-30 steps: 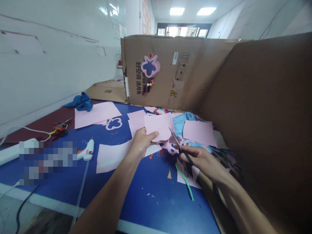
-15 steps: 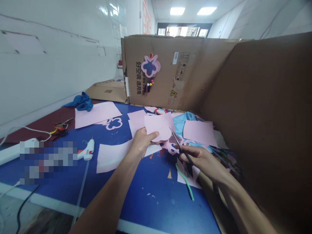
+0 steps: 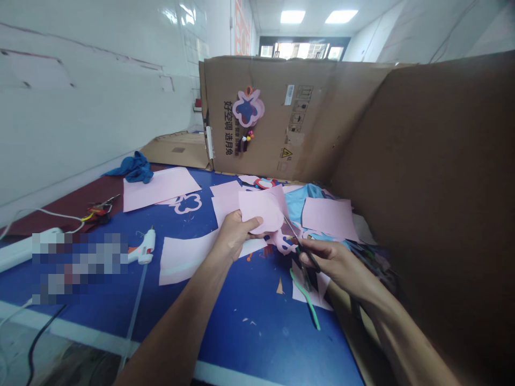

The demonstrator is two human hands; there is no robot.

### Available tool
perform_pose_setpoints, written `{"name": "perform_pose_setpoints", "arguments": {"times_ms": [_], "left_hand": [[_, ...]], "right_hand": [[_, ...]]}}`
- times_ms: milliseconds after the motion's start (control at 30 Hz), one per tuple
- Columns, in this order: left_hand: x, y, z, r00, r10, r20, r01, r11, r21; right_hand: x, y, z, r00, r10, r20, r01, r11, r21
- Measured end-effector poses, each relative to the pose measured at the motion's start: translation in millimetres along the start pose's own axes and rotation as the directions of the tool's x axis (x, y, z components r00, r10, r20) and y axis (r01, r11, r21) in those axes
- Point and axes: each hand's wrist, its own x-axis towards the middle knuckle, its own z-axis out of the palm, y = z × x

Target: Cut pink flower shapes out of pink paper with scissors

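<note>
My left hand point(image 3: 238, 229) pinches a pink sheet of paper point(image 3: 257, 206) with the thumb on top, holding it above the blue table. The sheet's right side is cut to a rounded edge. My right hand point(image 3: 325, 258) grips black-handled scissors point(image 3: 295, 236), their blades pointing up and left at that rounded edge. Just below the blades a curled pink paper cutout point(image 3: 281, 244) hangs or lies; its support is hidden. Under my right hand lie a green fuzzy stick point(image 3: 308, 305) and a pink paper scrap point(image 3: 300, 292).
On the left lie a white glue gun point(image 3: 147, 247), a pink flower outline point(image 3: 188, 203), a large pink sheet point(image 3: 161, 187) and a blue cloth point(image 3: 137, 167). Cardboard walls point(image 3: 314, 118) stand behind and to the right. Another pink sheet point(image 3: 332, 219) rests on light blue material point(image 3: 303, 197).
The scissors and my right hand have shifted slightly right and down, and the blade tips sit a little farther right along the paper's edge. My left hand stays almost still.
</note>
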Motion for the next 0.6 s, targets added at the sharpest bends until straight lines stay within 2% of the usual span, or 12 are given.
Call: {"name": "perform_pose_setpoints", "arguments": {"times_ms": [367, 600], "left_hand": [[-7.2, -7.6, 13.7, 0.999, -0.037, -0.018, 0.034, 0.991, -0.129], [-11.3, -11.0, 21.9, 0.996, -0.064, -0.064, 0.050, 0.980, -0.195]], "right_hand": [[2.1, 4.2, 1.5, 0.999, 0.005, -0.041, -0.006, 0.999, -0.033], [1.9, 1.7, 1.3, 0.999, 0.030, -0.017, -0.030, 0.999, -0.035]]}}
